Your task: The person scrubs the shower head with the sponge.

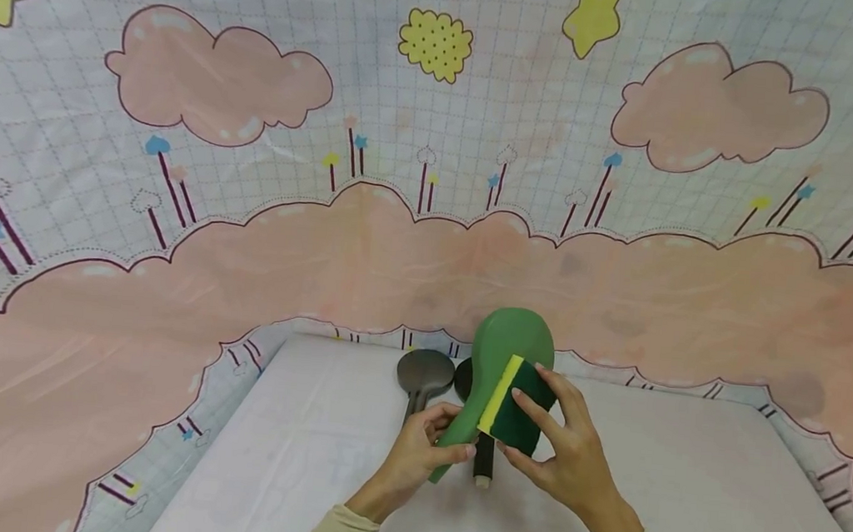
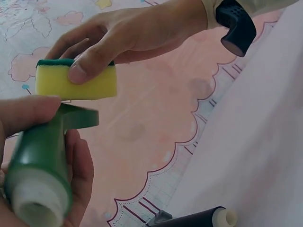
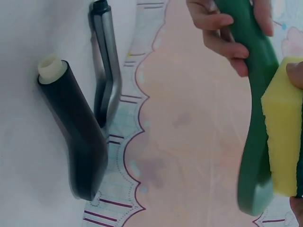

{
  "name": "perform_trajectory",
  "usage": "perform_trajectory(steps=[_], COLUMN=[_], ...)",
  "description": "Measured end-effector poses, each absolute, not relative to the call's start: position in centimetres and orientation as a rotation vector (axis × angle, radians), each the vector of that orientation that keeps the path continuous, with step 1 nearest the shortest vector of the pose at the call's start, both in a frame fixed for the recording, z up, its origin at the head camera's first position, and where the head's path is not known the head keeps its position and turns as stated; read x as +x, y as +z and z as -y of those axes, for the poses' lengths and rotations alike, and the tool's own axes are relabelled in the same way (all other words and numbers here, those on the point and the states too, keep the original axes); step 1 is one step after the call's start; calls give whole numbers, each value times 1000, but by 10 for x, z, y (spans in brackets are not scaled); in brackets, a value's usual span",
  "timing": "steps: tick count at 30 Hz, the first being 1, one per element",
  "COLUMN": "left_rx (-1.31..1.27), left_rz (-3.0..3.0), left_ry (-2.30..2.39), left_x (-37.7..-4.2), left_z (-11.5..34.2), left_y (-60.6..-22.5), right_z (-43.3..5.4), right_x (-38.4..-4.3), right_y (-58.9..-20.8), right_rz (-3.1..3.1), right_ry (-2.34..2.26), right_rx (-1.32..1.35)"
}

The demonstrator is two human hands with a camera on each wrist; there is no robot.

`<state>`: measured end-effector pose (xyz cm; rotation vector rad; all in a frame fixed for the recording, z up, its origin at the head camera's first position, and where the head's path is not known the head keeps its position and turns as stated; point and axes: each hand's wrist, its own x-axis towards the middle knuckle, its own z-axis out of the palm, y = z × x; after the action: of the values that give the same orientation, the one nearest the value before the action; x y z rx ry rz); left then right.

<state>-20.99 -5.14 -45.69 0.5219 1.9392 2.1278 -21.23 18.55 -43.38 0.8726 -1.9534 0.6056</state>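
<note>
My left hand (image 1: 415, 449) grips the handle of a green object that looks like a hand-held shower head (image 1: 511, 335), raised above the table with its wide rounded end up. A pale hollow connector (image 2: 38, 208) shows at the handle's lower end in the left wrist view. Fingers and thumb of my right hand (image 1: 577, 457) pinch a sponge (image 1: 524, 407), yellow on one side and dark green on the other. Its yellow side faces the green head and lies right beside it in the right wrist view (image 3: 284, 132); whether they touch I cannot tell.
Behind my hands a grey shower head (image 1: 425, 373) and a black one (image 3: 78, 127), partly hidden in the head view, lie on the white table (image 1: 291, 456). A patterned cloth with pink clouds (image 1: 219, 78) hangs behind the table.
</note>
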Motion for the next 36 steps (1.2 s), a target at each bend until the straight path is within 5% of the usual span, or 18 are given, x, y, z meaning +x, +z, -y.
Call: perform_trajectory(steps=[36], left_rx=[638], left_rz=[-2351], left_ry=[2008], left_x=[-205], left_z=[44], left_y=[-456], right_z=[-180], right_x=[-213], right_y=[-430], right_rz=[1830], right_ry=[578], right_rx=[830])
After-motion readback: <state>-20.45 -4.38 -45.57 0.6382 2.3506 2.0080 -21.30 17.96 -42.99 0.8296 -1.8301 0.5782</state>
